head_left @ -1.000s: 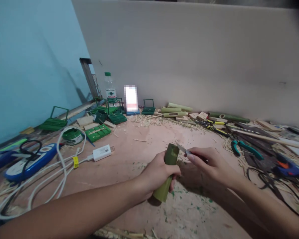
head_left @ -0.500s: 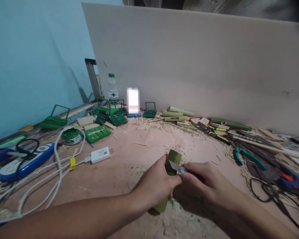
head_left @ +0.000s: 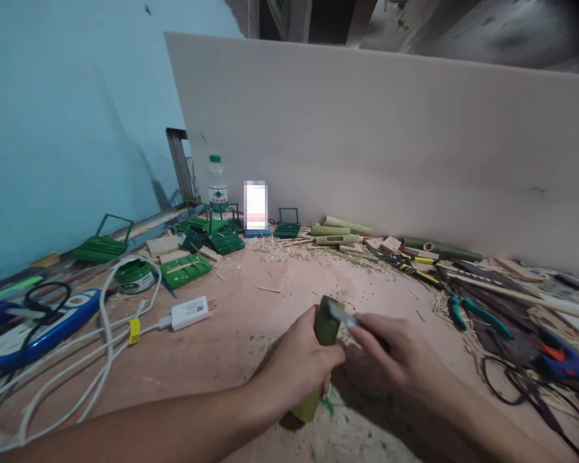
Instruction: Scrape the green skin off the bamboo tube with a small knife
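My left hand (head_left: pixel 296 363) is wrapped round a short green bamboo tube (head_left: pixel 326 325) that stands tilted on the pinkish tabletop (head_left: pixel 251 321). My right hand (head_left: pixel 395 357) is closed on a small knife (head_left: pixel 341 315), whose blade touches the upper end of the tube. Green shavings (head_left: pixel 347 418) lie on the table under the tube. The lower end of the tube shows below my left fist.
White charger and cables (head_left: pixel 188 313) lie left of my hands, beside a green tape roll (head_left: pixel 134 275) and green slatted pieces (head_left: pixel 186 269). A water bottle (head_left: pixel 217 183) stands at the back board. Bamboo lengths (head_left: pixel 340 230), teal pliers (head_left: pixel 480 313) and a glue gun (head_left: pixel 564 357) crowd the right.
The knife blade came from beside the tube's top onto its upper side and now sits at the upper end. The camera tilted up a little; my left hand kept its grip.
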Tool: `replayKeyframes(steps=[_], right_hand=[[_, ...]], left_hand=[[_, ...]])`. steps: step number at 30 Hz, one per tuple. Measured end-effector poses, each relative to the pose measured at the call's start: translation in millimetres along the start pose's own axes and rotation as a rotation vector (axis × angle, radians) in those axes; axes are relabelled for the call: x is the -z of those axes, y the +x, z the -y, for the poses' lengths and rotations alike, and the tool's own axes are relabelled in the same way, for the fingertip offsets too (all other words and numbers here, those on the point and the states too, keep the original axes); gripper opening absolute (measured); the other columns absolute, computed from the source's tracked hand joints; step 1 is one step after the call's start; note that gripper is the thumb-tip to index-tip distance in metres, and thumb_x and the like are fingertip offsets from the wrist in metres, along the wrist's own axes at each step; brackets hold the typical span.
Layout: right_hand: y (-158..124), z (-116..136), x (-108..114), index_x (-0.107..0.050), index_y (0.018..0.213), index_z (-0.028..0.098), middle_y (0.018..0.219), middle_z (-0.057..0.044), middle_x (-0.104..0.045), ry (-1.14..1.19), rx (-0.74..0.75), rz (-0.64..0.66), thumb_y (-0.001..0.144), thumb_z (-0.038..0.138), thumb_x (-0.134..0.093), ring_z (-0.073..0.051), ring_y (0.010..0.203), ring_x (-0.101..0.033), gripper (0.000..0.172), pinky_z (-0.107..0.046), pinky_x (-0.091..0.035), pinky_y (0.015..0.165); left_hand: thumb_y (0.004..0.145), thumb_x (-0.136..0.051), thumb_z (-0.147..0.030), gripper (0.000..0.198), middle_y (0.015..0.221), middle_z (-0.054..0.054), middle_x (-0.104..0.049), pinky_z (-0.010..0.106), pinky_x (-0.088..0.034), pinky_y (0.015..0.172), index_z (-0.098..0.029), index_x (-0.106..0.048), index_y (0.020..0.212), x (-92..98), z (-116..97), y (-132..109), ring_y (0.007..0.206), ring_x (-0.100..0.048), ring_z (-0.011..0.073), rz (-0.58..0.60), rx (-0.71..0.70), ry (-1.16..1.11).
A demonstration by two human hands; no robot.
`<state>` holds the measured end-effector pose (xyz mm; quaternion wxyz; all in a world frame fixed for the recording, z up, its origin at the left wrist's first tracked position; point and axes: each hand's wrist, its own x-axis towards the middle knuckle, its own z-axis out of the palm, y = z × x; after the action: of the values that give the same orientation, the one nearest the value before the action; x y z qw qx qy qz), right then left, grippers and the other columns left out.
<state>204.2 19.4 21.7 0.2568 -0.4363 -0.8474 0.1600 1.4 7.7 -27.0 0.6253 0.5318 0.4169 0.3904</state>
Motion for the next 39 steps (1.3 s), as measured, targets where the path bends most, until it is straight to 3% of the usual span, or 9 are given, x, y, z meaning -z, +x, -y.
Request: replayKeyframes(steps=[3,6,11,14,17,26,30,33,39], right_hand=[[7,-15,14,-0.062,0.074,0.019,0.058,0.0,-0.053,-0.097,-0.108,-0.198,0.107,0.053,-0.047,-0.015,0.055,-0.046,0.05,-0.028,-0.035,0.054],[9,-20,23,-0.066,0.077,0.018,0.055,0.001,-0.049,-0.072,-0.129,-0.214,0.107,0.056,-0.044,-0.016,0.053,-0.045,0.053,-0.028,-0.034,0.051],[0,-1,12,-0.066,0.081,0.019,0.067,-0.004,-0.065,0.004,-0.062,-0.082,0.107,0.05,-0.047,-0.019,0.063,-0.058,0.045,-0.028,-0.043,0.06],[-6,8,2,-0.063,0.084,0.019,0.071,-0.003,-0.066,0.079,-0.041,0.083,0.109,0.047,-0.045,-0.017,0.065,-0.057,0.041,-0.027,-0.044,0.061],[-9,11,-5,-0.057,0.079,0.019,0.069,-0.001,-0.062,0.102,-0.031,0.162,0.11,0.045,-0.043,-0.014,0.062,-0.051,0.042,-0.026,-0.041,0.059],[-7,13,-6,-0.05,0.078,0.02,0.07,0.0,-0.057,0.097,-0.039,0.189,0.111,0.046,-0.041,-0.013,0.063,-0.047,0.043,-0.025,-0.038,0.06],[-8,14,-10,-0.052,0.078,0.021,0.071,-0.001,-0.059,0.065,-0.028,0.178,0.11,0.045,-0.042,-0.014,0.063,-0.048,0.042,-0.025,-0.038,0.059],[-4,7,-8,-0.055,0.078,0.02,0.069,-0.001,-0.062,0.065,-0.035,0.088,0.11,0.042,-0.042,-0.015,0.062,-0.052,0.04,-0.025,-0.039,0.059],[13,-37,22,-0.066,0.077,0.018,0.065,-0.003,-0.06,-0.045,-0.236,-0.285,0.104,0.055,-0.046,-0.02,0.064,-0.055,0.049,-0.03,-0.038,0.059]], left_hand=[[0.077,-0.07,-0.018,0.042,0.058,-0.008,-0.055,0.019,-0.037,0.042,-0.022,-0.058,0.117,-4.2,1,-5,0.039,-0.05,0.01,0.071,0.014,-0.005],[0.077,-0.071,-0.02,0.043,0.061,-0.008,-0.056,0.019,-0.038,0.041,-0.022,-0.058,0.118,-5.4,1,-5,0.039,-0.049,0.0094,0.082,0.026,0.004],[0.078,-0.074,-0.025,0.041,0.061,-0.007,-0.057,0.02,-0.04,0.042,-0.022,-0.058,0.116,2.4,5,6,0.041,-0.053,0.0115,0.043,0.038,-0.001],[0.076,-0.075,-0.025,0.04,0.064,-0.006,-0.06,0.021,-0.041,0.042,-0.022,-0.059,0.113,4.4,9,11,0.043,-0.054,0.0121,0.041,0.037,-0.001],[0.075,-0.075,-0.023,0.037,0.069,-0.005,-0.061,0.02,-0.041,0.043,-0.022,-0.059,0.108,2.5,10,11,0.044,-0.053,0.0111,0.021,0.025,0.002],[0.079,-0.074,-0.02,0.03,0.079,-0.002,-0.064,0.019,-0.037,0.045,-0.023,-0.059,0.105,0.3,7,4,0.05,-0.051,0.0102,-0.08,-0.077,0.085],[0.082,-0.073,-0.023,0.028,0.077,-0.004,-0.062,0.019,-0.035,0.043,-0.023,-0.058,0.105,0.4,8,5,0.046,-0.048,0.0088,-0.085,-0.053,0.088],[0.083,-0.074,-0.027,0.032,0.071,-0.006,-0.058,0.019,-0.033,0.041,-0.022,-0.058,0.111,-1.3,4,3,0.042,-0.046,0.0081,-0.072,-0.019,0.084],[0.085,-0.074,-0.031,0.054,0.067,-0.008,-0.056,0.018,-0.038,0.043,-0.023,-0.052,0.133,-4.9,-10,-7,0.041,-0.046,0.0079,0.078,0.057,0.015]])
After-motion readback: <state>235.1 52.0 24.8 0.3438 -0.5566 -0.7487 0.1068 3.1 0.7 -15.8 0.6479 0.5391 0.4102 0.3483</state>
